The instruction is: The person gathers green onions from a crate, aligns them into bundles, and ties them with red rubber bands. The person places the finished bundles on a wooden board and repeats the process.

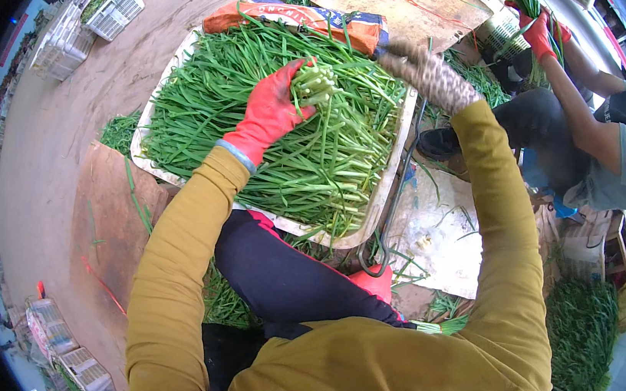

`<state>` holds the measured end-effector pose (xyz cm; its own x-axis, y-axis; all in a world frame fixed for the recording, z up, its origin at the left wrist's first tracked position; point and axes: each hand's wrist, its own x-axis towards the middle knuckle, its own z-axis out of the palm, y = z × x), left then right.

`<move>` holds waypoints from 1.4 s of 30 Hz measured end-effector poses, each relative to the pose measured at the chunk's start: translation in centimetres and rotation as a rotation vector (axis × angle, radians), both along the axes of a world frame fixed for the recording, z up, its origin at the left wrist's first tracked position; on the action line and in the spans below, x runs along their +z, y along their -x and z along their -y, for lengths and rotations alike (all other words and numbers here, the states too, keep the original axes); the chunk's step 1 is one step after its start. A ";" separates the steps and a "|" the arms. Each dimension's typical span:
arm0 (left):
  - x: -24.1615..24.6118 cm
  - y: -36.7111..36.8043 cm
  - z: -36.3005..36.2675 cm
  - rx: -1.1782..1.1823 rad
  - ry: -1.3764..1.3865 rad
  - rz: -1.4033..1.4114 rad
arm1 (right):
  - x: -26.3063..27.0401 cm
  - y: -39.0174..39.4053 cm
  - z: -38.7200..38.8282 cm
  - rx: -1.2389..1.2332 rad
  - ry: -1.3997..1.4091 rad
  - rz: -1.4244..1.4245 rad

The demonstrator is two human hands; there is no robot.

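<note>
My left hand (274,107), in a red rubber glove, grips a small bunch of garlic chives (315,83) with the pale cut ends facing up. Beneath it, a white plastic crate (384,203) is heaped with more garlic chives (230,111), leaves to the left and pale stems to the right. My right hand (414,71) wears a leopard-patterned glove and is blurred. It hovers by the crate's far right corner, fingers apart, and nothing shows in it. An orange printed woven sack (309,21) lies along the crate's far edge.
A bent metal rod (394,216) runs along the crate's right side. At right, a seated co-worker (592,134) in red gloves holds chives (526,0). Boards (116,196) lie on the floor. White baskets (115,11) stand far left; a green heap (580,342) lies lower right.
</note>
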<state>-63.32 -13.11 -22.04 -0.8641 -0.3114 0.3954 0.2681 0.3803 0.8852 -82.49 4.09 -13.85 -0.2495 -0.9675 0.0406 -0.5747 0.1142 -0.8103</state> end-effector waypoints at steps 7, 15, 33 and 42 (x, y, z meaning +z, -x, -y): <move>0.7 -0.1 0.1 0.154 0.225 0.090 | -7.9 -5.4 -1.0 0.102 -0.079 0.228; 4.6 -0.3 0.8 0.036 0.307 0.423 | -6.3 -5.8 2.1 -0.223 -0.085 0.693; 0.5 -4.6 2.6 0.161 -0.029 0.209 | -2.2 -9.2 2.9 -0.135 0.259 0.282; 16.4 -5.1 8.4 0.478 -0.271 -0.350 | -14.1 -15.0 3.7 0.117 -0.048 -0.556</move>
<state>-58.25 -21.49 -5.66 -0.4395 -0.7579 0.4821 0.4146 0.3049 0.8574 -67.49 0.38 -27.97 -0.0940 -0.9915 0.0904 -0.9244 0.0533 -0.3776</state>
